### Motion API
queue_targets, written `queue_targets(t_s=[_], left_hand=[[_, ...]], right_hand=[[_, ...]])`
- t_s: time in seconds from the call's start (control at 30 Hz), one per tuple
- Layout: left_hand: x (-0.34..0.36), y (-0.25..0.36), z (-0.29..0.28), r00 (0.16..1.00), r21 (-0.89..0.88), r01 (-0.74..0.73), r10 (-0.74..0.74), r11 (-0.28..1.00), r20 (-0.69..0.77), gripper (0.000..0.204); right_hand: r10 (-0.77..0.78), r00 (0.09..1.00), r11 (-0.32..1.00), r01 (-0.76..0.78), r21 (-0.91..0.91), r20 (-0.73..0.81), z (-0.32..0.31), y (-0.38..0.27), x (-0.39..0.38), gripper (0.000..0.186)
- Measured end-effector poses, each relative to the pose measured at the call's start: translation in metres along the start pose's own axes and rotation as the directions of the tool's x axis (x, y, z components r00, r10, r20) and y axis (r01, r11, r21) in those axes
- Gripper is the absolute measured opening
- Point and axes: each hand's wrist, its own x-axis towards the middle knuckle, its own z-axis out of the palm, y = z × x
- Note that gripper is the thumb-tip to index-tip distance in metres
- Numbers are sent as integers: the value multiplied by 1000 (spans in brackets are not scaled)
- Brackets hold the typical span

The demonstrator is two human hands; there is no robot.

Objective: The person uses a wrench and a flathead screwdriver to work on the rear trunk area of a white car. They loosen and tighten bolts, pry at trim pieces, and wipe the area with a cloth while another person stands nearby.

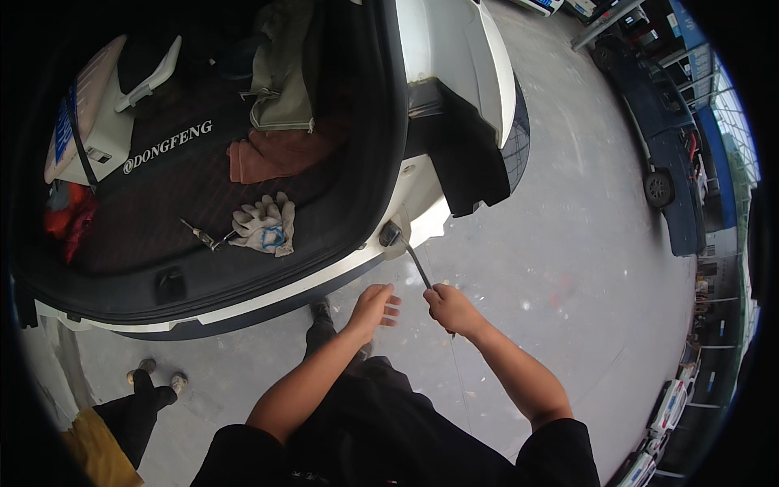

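Note:
My right hand (451,308) is closed round the handle of a hammer (417,261). Its dark head is up against the white rear corner of the car body (425,217), below a black plastic piece (462,158) at the tail light area. Just left of the handle, my left hand (376,312) hangs in the air with fingers apart and nothing in it. Inside the open trunk (174,207), nearest the sill, lie a work glove (266,223) with a blue mark and a small screwdriver-like tool (200,234).
A white and pink case (97,122), a red bundle (69,213), a brown cloth (276,152) and a grey-green bag (284,73) lie in the trunk. Another person (134,406) stands at lower left. A dark pickup (657,138) is parked at right on the concrete floor (568,268).

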Motion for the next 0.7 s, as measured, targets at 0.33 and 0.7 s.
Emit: queue_targets(t_s=[0.33, 0.7], left_hand=[[122, 43, 10, 964, 6, 89, -85, 996, -251, 69], [103, 58, 25, 944, -68, -121, 94, 990, -315, 45]], right_hand=[[197, 980, 976, -196, 93, 3, 18, 3, -36, 39], [-72, 988, 997, 74, 7, -138, 12, 22, -23, 32]])
